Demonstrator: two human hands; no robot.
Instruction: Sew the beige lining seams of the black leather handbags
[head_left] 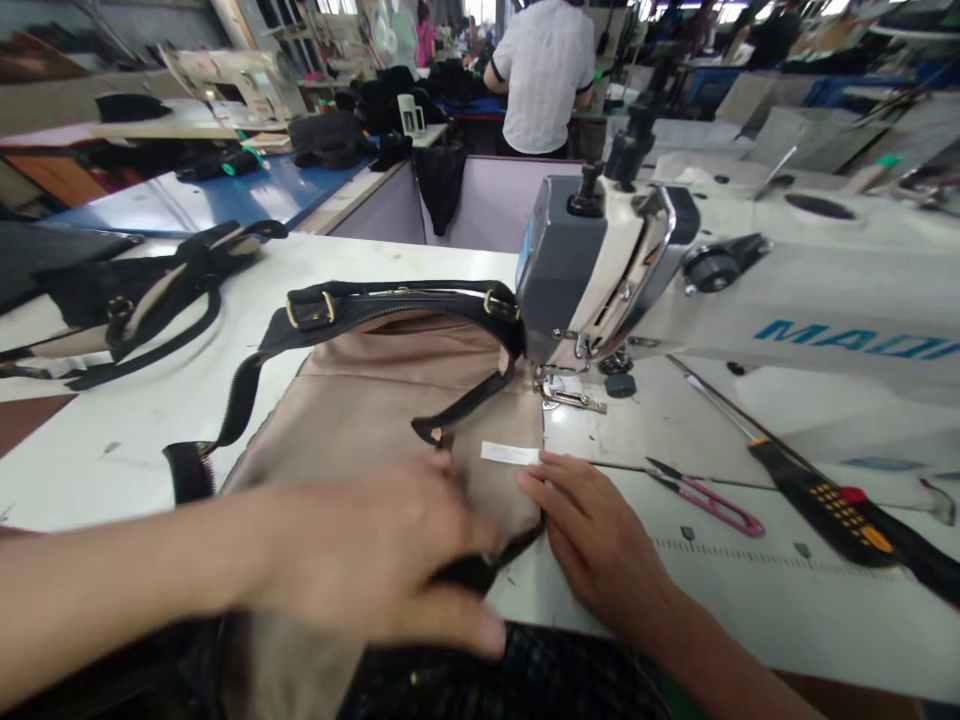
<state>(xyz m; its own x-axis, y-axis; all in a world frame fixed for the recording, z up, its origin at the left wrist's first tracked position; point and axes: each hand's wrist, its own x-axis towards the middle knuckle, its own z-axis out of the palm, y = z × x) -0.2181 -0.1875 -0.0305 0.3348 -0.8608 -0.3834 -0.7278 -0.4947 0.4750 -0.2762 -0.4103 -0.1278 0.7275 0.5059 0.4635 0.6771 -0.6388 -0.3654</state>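
A black bag piece with tan lining (352, 410) and an open zipper lies spread on the machine table, its right edge beside the presser foot (570, 396). On the lining near that edge is a small white label strip (508, 453). My right hand (600, 530) has its fingertips at the label's right end, holding it against the lining edge. Over the lower lining hangs my left hand (375, 555), blurred by motion, its thumb apart from the fingers and nothing visible in it. A loose black zipper end (427, 428) curls onto the lining.
The sewing machine (810, 270) stands at the right. Pink-handled thread snips (720, 505) and a black-and-yellow-handled screwdriver (825, 505) lie right of my right hand. Another black bag piece (150, 300) rests at the left. A person in a white shirt (544, 75) stands beyond the table.
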